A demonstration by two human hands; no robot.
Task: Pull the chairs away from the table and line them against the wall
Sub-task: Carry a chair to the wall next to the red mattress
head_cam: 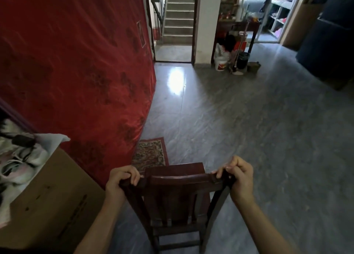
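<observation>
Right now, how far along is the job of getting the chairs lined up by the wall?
Nothing looks finished: no chair stands against the red-draped wall in this view. In hand is one dark wooden chair; the left hand and right hand have their fingers curled over its top rail, out on the grey floor near a small rug. Setting it down remains. No table or other chairs show.

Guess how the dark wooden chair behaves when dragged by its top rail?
The chair looks like solid wood: probably rigid and fairly heavy. With the left hand and right hand high on its backrest, it may tip backward. The glossy floor likely lets its legs slide.
</observation>
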